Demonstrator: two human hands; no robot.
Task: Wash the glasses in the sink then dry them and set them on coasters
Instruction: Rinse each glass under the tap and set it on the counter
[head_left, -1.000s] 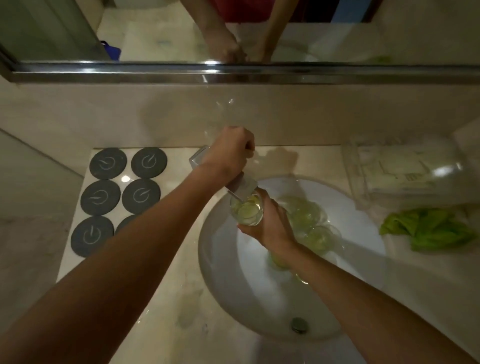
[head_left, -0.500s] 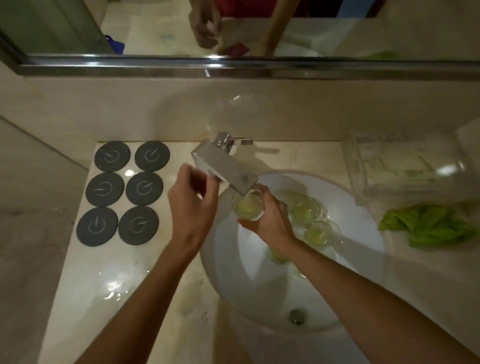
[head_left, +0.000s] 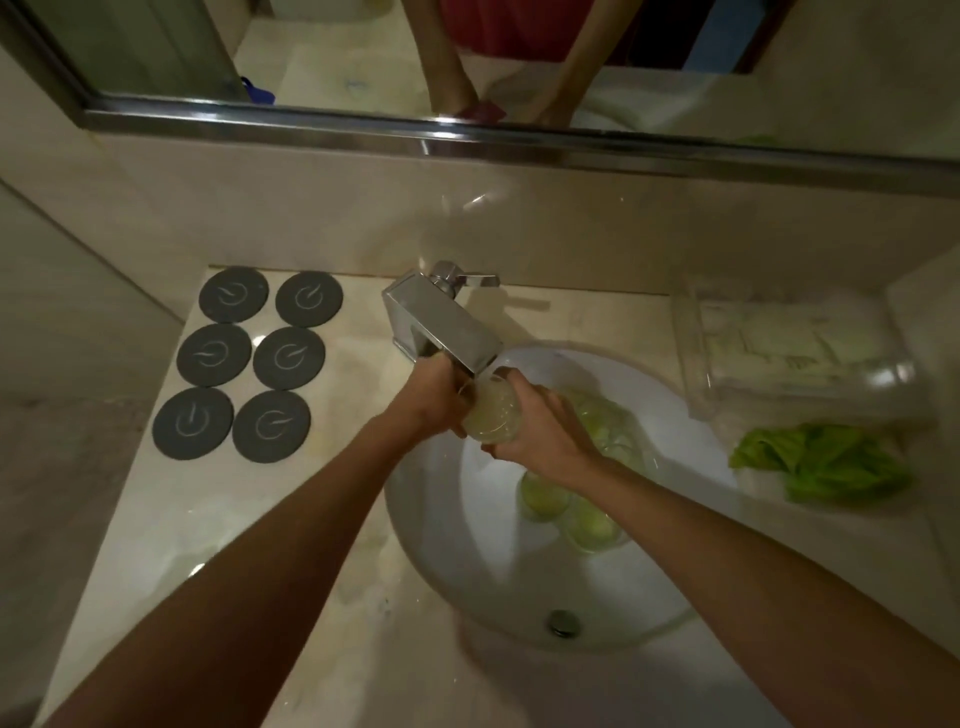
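Drain: drain (head_left: 562, 622) at the near side of the white sink (head_left: 447, 551), seen at the bottom of the bowl.
Waiting glasses: several glasses (head_left: 587, 522) with yellow-green contents rest in the bowl, partly hidden under the right forearm; their exact number cannot be told.
Held glass: glass (head_left: 491, 415) tilted over the bowl, directly under the faucet (head_left: 441, 325) spout, cloudy inside.
Right hand: right hand (head_left: 540, 434) wraps round the side of the held glass, fingers curled on it.
Left hand: left hand (head_left: 434, 397) is against the glass's rim side, fingers bent onto it; whether they reach inside cannot be told.
Step in hand: judged as washing the first glass, rubbing it under the spout.
Next move: likely calls for tipping out the contents, rinsing, then reaching right for the green cloth (head_left: 826, 470).
Coasters: six dark coasters (head_left: 244, 364) in two columns on the counter (head_left: 270, 519), left of the sink, all bare.
Far right: clear plastic box (head_left: 789, 348) behind the cloth.
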